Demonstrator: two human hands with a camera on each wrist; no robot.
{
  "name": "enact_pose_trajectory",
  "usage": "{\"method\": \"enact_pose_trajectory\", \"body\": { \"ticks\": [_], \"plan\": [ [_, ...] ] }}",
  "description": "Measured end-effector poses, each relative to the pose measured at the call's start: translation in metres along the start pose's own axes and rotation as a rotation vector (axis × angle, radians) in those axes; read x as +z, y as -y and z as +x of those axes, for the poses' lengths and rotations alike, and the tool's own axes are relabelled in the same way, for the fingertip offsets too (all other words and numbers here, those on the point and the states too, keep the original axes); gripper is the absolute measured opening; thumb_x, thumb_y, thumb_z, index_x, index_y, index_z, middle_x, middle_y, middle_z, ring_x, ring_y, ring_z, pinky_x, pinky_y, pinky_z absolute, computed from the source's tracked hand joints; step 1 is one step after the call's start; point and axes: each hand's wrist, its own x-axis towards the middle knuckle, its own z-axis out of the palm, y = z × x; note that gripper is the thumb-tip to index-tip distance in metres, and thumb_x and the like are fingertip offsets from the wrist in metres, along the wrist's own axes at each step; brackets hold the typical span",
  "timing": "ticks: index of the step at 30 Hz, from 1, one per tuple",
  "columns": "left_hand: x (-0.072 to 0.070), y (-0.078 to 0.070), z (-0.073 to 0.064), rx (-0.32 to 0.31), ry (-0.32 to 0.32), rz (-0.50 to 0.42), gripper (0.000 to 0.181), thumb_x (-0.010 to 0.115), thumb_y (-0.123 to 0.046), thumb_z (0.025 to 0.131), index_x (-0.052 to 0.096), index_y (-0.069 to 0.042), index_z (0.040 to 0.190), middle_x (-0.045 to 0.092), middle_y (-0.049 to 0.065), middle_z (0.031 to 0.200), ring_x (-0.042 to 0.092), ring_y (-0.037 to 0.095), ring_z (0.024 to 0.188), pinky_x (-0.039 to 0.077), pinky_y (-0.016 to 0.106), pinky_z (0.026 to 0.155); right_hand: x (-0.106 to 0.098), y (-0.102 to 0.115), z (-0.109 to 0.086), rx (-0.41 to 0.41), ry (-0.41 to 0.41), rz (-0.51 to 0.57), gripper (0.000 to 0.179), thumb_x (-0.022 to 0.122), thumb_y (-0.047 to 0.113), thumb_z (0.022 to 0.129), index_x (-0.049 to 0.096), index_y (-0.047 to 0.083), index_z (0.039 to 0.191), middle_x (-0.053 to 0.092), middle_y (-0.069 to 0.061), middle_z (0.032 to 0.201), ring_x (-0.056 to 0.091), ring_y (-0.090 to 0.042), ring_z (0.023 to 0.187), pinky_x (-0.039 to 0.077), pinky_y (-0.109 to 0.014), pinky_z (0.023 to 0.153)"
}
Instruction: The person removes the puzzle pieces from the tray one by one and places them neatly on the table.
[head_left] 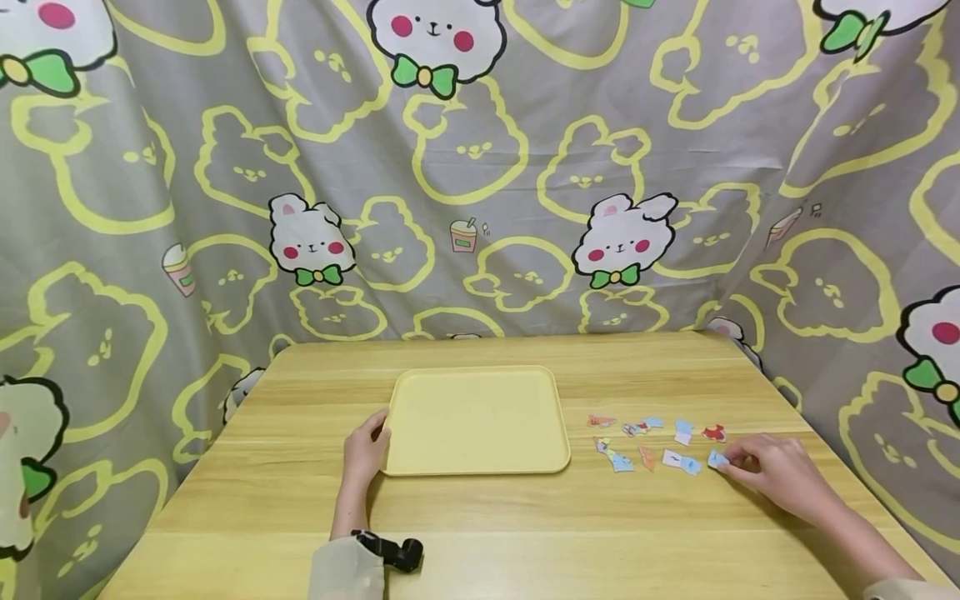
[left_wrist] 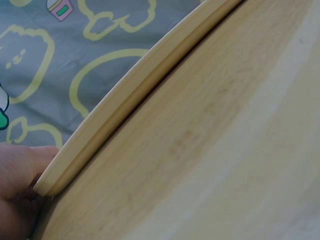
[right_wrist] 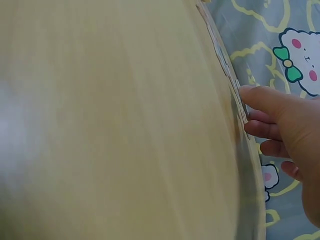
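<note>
My left hand (head_left: 365, 451) holds the left rim of a pale yellow tray (head_left: 480, 421) that lies flat on the table; the left wrist view has its fingers round the tray's edge near a corner. Over on the right, my right hand (head_left: 780, 472) pinches a small light-blue puzzle piece (head_left: 717, 459) between thumb and fingertips, low at the tabletop. To the left of that hand are more flat pieces: a blue-and-white pair (head_left: 682, 462), a red piece (head_left: 715, 432), an orange piece (head_left: 647, 457) and several others in two loose rows.
The wooden table (head_left: 465, 517) reaches back to a grey curtain (head_left: 510, 158) with yellow outlines and white bunny faces, which hangs on three sides. A black wrist camera (head_left: 393, 551) is strapped near the left sleeve (head_left: 345, 571).
</note>
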Motion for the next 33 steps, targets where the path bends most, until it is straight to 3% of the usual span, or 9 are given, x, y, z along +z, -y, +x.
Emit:
{"method": "enact_pose_trajectory", "body": {
  "ticks": [9,23,33],
  "plan": [
    [-0.0005,-0.0009,-0.0001,0.004,0.003,-0.002,0.044,0.049,-0.009,0.1,0.047,-0.002,0.144,0.051,0.023,0.143,0.041,0.045,0.137,0.037,0.057,0.114,-0.0043,-0.0015,-0.0005,-0.03,0.03,-0.043,0.023,0.088,0.024,0.064,0.067,0.031,0.072,0.058,0.025,0.067,0.05,0.009,0.063,0.029,-0.025,0.063],
    [-0.0008,-0.0009,-0.0012,0.0,0.005,-0.007,0.045,0.049,-0.009,0.1,0.047,-0.003,0.144,0.051,0.024,0.143,0.04,0.045,0.138,0.037,0.058,0.114,-0.0074,-0.0001,-0.0017,0.011,0.08,-0.084,0.019,0.087,0.027,0.067,0.07,0.029,0.075,0.06,0.021,0.069,0.052,0.004,0.065,0.025,-0.025,0.063],
    [0.0,-0.0016,-0.0005,0.002,-0.003,-0.014,0.044,0.05,-0.009,0.1,0.048,-0.002,0.143,0.051,0.023,0.143,0.042,0.044,0.137,0.038,0.056,0.114,-0.0049,-0.0017,-0.0032,-0.002,0.067,-0.094,0.019,0.087,0.028,0.066,0.07,0.029,0.075,0.057,0.022,0.069,0.05,0.005,0.065,0.025,-0.024,0.063]
  ]
}}
